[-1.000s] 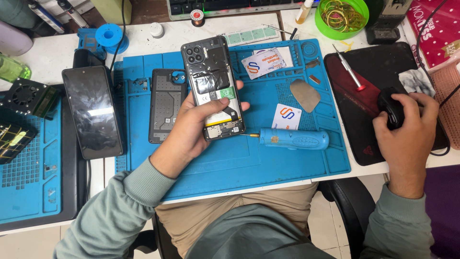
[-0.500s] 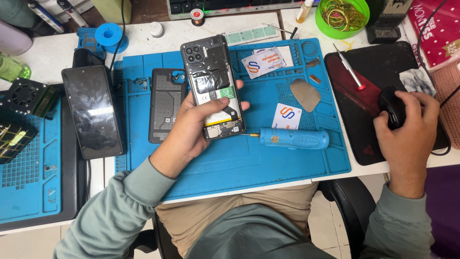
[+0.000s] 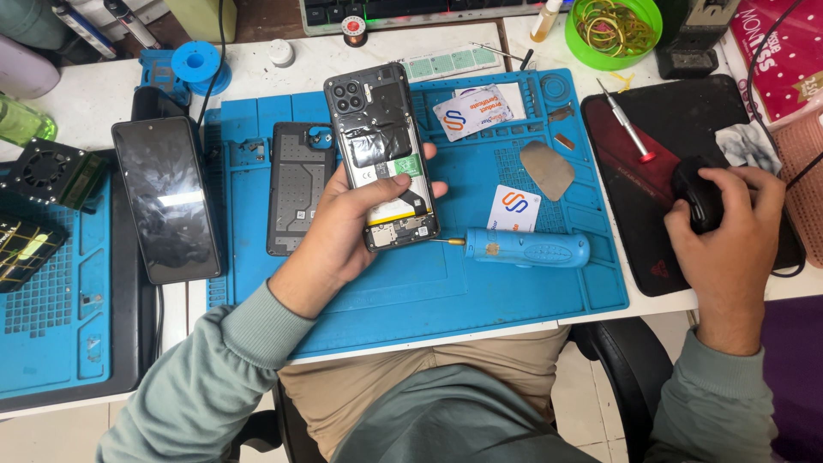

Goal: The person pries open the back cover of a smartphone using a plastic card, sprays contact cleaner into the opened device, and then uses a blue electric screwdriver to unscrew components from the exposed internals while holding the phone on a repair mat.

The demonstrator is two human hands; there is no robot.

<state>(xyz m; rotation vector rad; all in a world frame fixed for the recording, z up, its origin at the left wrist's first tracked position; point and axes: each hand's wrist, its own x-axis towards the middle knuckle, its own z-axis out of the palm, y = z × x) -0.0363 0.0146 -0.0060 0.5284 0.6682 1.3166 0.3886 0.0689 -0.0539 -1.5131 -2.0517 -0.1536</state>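
The left hand (image 3: 343,236) has its fingers curled around an opened phone (image 3: 381,154), lifted for inspection, while the right hand (image 3: 729,231) cups a black mouse (image 3: 699,201); next, a careful set-down seems needed

A dark phone screen (image 3: 165,199) lies near the table's left edge; two white cards (image 3: 473,111) with orange-blue logos sit mid-table, and a red package (image 3: 784,51) fills the far right corner.

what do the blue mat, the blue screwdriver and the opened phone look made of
Blue mat: likely matte silicone or rubber, given its moulded compartments and dull surface. Blue screwdriver: smooth plastic body with a faint sheen and a thin metal bit. Opened phone in the left hand: dark frame, probably plastic, with glossy black tape or film over the inner parts.
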